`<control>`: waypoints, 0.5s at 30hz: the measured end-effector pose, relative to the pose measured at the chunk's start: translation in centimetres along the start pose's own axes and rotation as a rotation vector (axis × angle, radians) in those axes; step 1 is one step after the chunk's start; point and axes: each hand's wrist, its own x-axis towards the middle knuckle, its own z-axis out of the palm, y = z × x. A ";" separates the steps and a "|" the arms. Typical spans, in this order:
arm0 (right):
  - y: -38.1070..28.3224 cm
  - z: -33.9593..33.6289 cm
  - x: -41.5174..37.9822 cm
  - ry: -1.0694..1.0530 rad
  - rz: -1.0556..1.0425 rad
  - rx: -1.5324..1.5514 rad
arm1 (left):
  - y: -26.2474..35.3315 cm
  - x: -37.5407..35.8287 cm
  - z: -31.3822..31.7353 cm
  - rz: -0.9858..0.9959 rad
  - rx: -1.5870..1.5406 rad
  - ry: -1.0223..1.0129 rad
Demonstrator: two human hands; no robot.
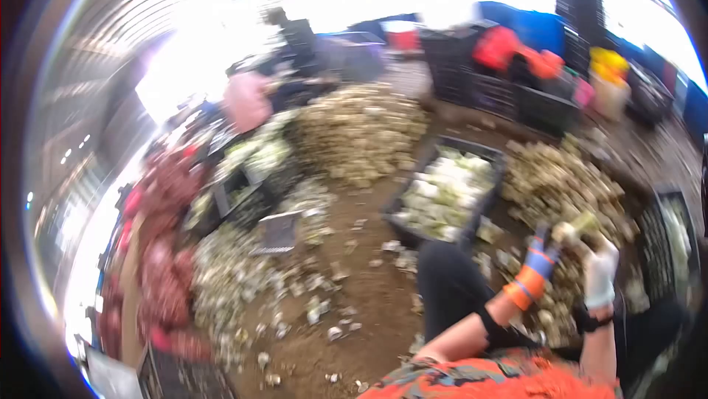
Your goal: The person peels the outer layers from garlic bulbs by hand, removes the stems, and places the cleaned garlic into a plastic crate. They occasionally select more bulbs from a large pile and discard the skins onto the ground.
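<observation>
At the lower right, my left hand (537,265) wears a blue and orange glove; motion blur hides what its fingers are doing. My right hand (600,270), in a white glove, has its fingers wrapped round a pale vegetable piece (577,229), its kind blurred. Both hands are close together in front of a heap of beige vegetables (564,185). Left of them stands a black crate (395,231) filled with white and pale green pieces (446,191).
A larger beige heap (361,130) lies beyond the crate. Trimmings (236,281) cover the ground at the left, beside red mesh sacks (166,273). A person in pink (247,100) is at the back left. Black crates (546,110) line the back, and another crate (660,244) stands at the right.
</observation>
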 end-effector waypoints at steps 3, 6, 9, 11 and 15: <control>2.5 -0.1 0.9 -0.104 -0.079 0.104 | 0.6 0.4 -0.6 0.160 -0.428 -0.160; 4.2 -0.6 1.6 -0.149 -0.078 -0.266 | 0.2 -0.4 -1.9 0.279 -0.272 -0.078; 5.0 -0.2 2.5 -0.229 -0.032 -0.149 | 0.4 -0.8 -2.5 0.437 0.127 0.044; 5.8 -0.6 3.1 -0.233 -0.048 -0.205 | 1.1 -1.3 -2.3 0.479 0.334 0.083; 8.5 -1.8 3.8 -0.186 -0.083 -0.225 | 1.1 -1.7 -0.8 0.461 0.347 0.092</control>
